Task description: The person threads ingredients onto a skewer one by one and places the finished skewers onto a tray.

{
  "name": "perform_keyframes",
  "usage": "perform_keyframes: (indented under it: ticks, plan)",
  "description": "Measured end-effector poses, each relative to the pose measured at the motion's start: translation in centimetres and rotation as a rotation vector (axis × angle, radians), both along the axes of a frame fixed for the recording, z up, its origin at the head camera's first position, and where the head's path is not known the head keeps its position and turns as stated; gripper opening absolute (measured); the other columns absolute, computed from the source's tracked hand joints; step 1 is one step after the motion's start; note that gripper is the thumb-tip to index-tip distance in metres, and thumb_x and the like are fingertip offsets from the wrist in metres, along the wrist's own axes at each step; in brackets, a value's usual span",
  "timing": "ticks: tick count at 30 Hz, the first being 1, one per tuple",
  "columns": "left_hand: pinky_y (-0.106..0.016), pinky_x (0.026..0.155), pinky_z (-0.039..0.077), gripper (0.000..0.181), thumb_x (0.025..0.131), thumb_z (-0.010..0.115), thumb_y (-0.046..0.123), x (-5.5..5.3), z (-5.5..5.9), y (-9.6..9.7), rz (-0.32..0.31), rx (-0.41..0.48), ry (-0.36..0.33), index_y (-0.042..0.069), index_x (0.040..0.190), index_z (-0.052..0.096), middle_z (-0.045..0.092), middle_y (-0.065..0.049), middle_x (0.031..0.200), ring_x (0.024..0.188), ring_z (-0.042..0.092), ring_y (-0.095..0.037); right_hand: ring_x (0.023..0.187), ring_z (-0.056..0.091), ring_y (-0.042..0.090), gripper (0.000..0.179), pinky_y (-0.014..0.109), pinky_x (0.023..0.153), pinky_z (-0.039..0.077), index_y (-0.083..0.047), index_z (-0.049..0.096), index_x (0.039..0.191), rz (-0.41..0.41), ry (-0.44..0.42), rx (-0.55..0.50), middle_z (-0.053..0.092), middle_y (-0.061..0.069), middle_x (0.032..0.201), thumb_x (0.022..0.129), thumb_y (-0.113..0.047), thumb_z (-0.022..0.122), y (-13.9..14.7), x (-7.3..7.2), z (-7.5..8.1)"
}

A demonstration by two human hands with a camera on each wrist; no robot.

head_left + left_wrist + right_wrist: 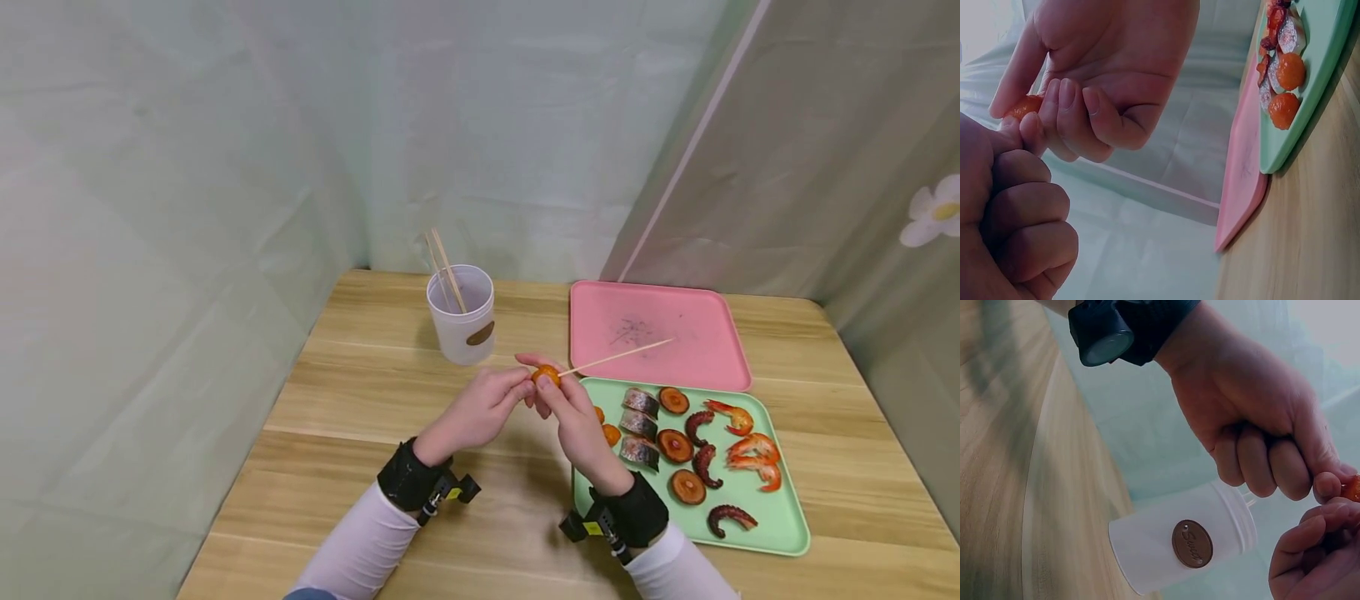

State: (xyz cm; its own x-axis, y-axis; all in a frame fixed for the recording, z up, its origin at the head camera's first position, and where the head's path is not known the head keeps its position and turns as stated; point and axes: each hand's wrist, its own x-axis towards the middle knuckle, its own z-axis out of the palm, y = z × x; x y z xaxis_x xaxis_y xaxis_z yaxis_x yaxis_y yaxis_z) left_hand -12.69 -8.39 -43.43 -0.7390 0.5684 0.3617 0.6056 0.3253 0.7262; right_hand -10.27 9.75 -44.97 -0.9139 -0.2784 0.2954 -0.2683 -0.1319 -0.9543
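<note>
Near the middle of the table, both hands meet at an orange ball (550,374) of food. My right hand (573,408) pinches the ball between thumb and fingers. A thin bamboo skewer (618,356) sticks out of its right side, angled up over the pink tray. On the other side, my left hand (483,408) has its thumb and index finger pinched right at the ball, where the skewer's end is hidden; the other fingers are curled in the left wrist view. Two more orange balls (1284,111) lie on the green tray (776,533) beside the right hand.
On the green tray sit fish pieces (639,425), mushroom caps (675,446), octopus tentacles (731,518) and shrimp (753,448). The pink tray (615,308) lies behind it. A white cup (463,337) holding skewers (447,271) stands at the back left, near a curtain (510,125).
</note>
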Motion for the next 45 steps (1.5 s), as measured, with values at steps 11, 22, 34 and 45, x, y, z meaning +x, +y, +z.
perform_keyframes:
  ticks: [11,22,34,45]
  plan:
    - [-0.030,0.074,0.052,0.023,0.113,0.053,0.011,0.0,0.2,-0.2,0.002,-0.025,-0.016,0.008,0.096,0.068,0.069,-0.001,0.087,0.077,0.058,-0.012,0.074,0.050,0.022,0.041,0.027,0.075,0.042,0.002,0.055,0.151,0.017,0.004,0.014,0.056,0.013,0.086,0.117,-0.019,0.042,0.2,-0.1,-0.2]
    - [-0.027,0.069,0.047,0.019,0.112,0.054,0.008,-0.8,-0.1,-0.4,-0.007,-0.019,-0.009,0.008,0.100,0.069,0.072,0.003,0.086,0.077,0.060,-0.009,0.067,0.046,0.020,0.042,0.028,0.064,0.041,0.003,0.046,0.152,0.116,0.001,0.026,0.050,0.011,0.083,0.118,-0.021,0.039,0.7,-0.8,-0.4]
    - [-0.029,0.064,0.043,0.022,0.112,0.054,0.008,-1.0,0.2,-1.2,0.038,0.035,0.029,0.007,0.094,0.068,0.062,0.002,0.079,0.064,0.040,-0.006,0.075,0.060,0.015,0.070,0.029,0.064,0.049,-0.017,0.042,0.164,0.175,-0.002,0.648,0.067,-0.004,0.091,0.104,-0.027,0.074,6.5,-1.4,1.4]
    - [-0.029,0.065,0.044,0.020,0.110,0.057,0.005,-1.6,0.4,-1.4,0.049,0.074,0.046,0.004,0.095,0.069,0.068,-0.001,0.085,0.067,0.047,-0.009,0.067,0.068,0.024,0.041,0.042,0.060,0.059,-0.009,0.066,0.137,0.070,-0.039,0.829,0.069,0.006,0.098,0.099,-0.010,0.078,12.3,-2.0,1.3]
